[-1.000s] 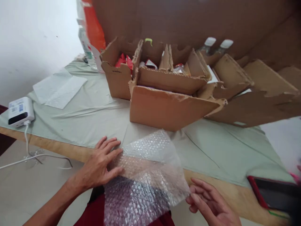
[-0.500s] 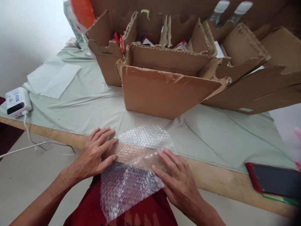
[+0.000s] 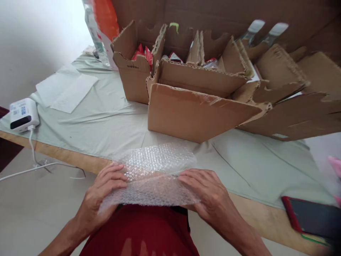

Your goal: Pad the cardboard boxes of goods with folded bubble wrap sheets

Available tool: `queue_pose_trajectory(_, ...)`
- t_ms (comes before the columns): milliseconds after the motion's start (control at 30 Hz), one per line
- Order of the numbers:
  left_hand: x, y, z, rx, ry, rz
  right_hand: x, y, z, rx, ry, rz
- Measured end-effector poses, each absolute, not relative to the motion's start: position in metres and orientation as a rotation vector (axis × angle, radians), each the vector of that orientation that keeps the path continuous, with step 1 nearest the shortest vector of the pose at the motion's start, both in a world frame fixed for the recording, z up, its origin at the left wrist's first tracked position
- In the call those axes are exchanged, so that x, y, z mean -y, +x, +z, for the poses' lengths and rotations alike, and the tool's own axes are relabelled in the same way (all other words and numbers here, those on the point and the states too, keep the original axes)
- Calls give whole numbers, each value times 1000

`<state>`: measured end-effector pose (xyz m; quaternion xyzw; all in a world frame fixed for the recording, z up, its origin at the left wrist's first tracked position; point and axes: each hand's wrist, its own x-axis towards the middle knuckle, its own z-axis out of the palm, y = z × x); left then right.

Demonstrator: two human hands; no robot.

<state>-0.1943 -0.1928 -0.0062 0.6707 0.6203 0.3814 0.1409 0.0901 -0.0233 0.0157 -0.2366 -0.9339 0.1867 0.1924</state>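
A sheet of clear bubble wrap lies over the table's front edge, its near part raised and folded up between my hands. My left hand grips its left side, fingers on top and thumb hidden beneath the plastic. On the right side my right hand holds the sheet the same way, fingers curled over it and the thumb out of sight under it. Through the plastic the tan table edge shows faintly.
Open cardboard boxes with small packets inside stand at the back. Two white-capped bottles rise behind them. A white device with a cable sits at left, near white sheets. A red-cased phone lies at right.
The bubble wrap's near end, which hung down over my lap, is now lifted and folded toward the table. My hands went from lying flat on it to gripping its sides.
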Motion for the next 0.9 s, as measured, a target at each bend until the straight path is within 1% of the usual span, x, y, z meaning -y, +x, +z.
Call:
queue_pose_trajectory(100,168,-206,4,-1735,1780,1192,3,109,17,2528,-699,599)
queue_pose_trajectory(233,138,-216,14,-1626,1747,1251,-2,132,27,2276,-873,857)
queue_pose_trajectory(300,129,-218,12,-1632,1782,1202,3,138,26,2164,-1014,896)
queue_pose_trajectory(367,125,-217,4,-1735,1809,1111,8,141,17,2082,-1186,864)
queue_pose_trajectory(500,122,-211,-14,-1952,1870,1002,11,134,-12,2078,-1396,727)
queue_pose_trajectory(633,116,-207,-24,-2083,2010,976,12,133,-27,2208,-1343,352)
queue_pose_trajectory(767,119,-206,-20,-2280,2094,824,11,147,-25,2267,-1250,-8)
queue_pose_trajectory(833,120,-199,-11,-2337,2108,859,12,146,-19,2264,-1230,-81)
queue_pose_trajectory(900,116,-187,-2,-2227,2198,904,14,130,-14,2283,-1131,-57)
